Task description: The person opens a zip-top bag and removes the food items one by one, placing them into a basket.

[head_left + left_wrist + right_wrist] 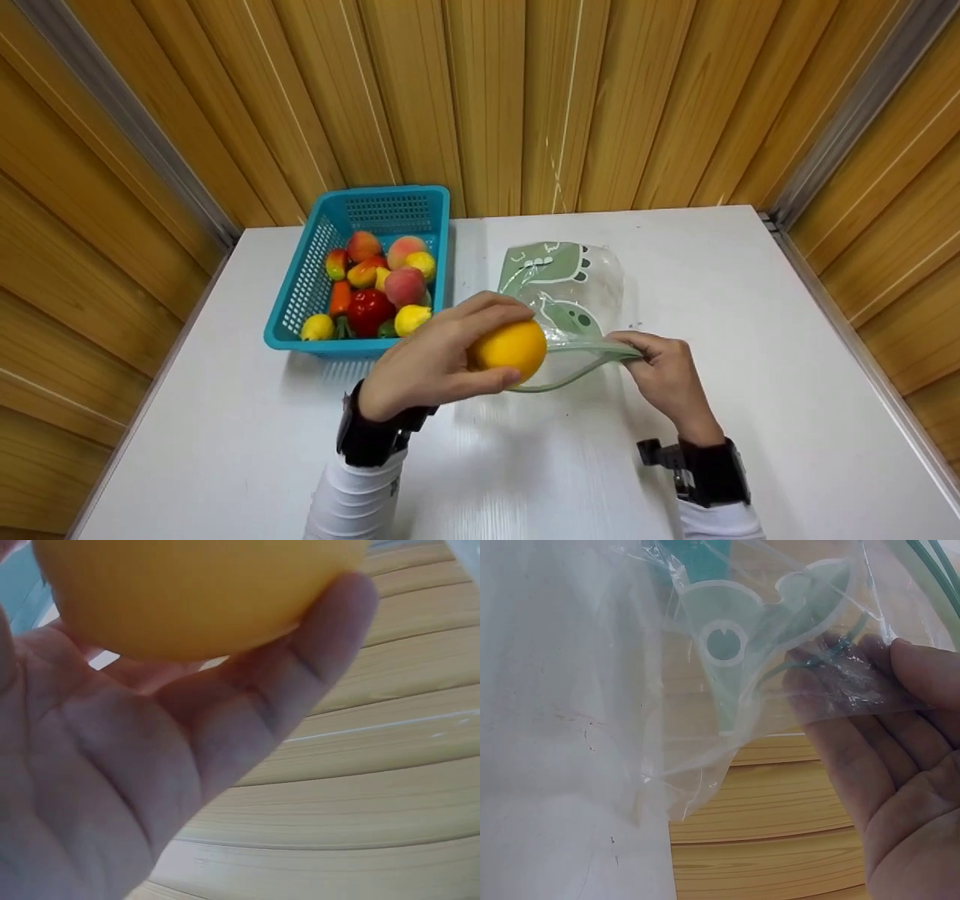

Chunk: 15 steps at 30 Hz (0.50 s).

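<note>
Head view shows the left hand (427, 364) curled around an orange (510, 350) at the bag's (564, 300) open mouth, above the counter (750, 337). Right hand (667, 375) pinches the bag's rim, holding it open; a basket (300, 300) sits nearby.

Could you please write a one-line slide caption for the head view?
Left hand holds an orange at the bag mouth; right hand pinches its rim.

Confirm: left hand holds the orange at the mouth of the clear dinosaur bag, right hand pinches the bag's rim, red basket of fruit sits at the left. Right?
Not quite: the basket is blue, not red, as the head view shows. The rest stands: the left hand holds the orange at the mouth of the clear dinosaur bag, and the right hand pinches its rim.
</note>
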Available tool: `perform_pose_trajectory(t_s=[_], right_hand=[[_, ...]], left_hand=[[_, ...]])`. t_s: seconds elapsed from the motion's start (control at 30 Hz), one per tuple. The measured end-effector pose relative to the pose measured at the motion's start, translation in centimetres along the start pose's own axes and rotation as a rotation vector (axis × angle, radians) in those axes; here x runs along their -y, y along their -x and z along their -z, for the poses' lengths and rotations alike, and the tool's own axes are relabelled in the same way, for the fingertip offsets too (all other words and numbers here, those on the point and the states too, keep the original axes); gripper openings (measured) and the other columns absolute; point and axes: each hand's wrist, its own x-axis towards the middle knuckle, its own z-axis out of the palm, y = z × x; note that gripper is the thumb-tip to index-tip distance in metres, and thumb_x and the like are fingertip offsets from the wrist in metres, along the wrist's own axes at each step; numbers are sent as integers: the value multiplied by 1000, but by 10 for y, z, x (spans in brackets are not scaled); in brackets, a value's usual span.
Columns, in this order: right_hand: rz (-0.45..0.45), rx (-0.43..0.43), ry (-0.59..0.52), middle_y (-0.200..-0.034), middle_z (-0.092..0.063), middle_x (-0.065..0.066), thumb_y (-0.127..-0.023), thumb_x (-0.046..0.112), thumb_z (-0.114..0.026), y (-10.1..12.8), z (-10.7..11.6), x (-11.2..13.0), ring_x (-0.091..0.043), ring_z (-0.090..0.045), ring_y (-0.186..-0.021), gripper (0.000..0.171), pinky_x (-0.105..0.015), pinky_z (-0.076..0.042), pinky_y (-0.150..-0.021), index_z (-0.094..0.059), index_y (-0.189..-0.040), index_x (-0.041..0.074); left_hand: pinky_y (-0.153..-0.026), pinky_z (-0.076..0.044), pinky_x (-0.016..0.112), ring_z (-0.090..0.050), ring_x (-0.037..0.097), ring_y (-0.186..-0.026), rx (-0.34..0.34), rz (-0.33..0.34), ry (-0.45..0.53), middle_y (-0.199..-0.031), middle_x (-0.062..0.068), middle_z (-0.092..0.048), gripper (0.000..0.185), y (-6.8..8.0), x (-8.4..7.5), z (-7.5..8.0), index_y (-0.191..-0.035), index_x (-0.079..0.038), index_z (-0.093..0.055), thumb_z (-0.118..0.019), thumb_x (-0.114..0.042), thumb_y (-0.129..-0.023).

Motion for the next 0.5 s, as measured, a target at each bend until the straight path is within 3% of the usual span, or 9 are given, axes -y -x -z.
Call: perform_pose_trajectory(t_s=[0.17, 0.5], right_hand=[[-4, -1, -13, -90, -79, -7, -86, -12, -74, 0, 0, 1, -1, -60, -73, 22, -10, -48, -70, -82, -97, 5], [6, -4, -14, -86, -78, -4, -85, -12, -74, -1, -1, 3, -3, -56, -67, 23, -12, -45, -66, -82, -96, 6]], left_hand=[[-88, -56, 30, -58, 13, -110, -56, -8, -66, -139, -2, -58, 52, -6, -6, 19, -141, -17, -61, -73, -36, -94], [-83, -54, 34, -59, 20, -106, -70, 32, -195, -135, 5, -60, 52, -32, -5, 66, -140, -13, -62, -71, -34, -93]])
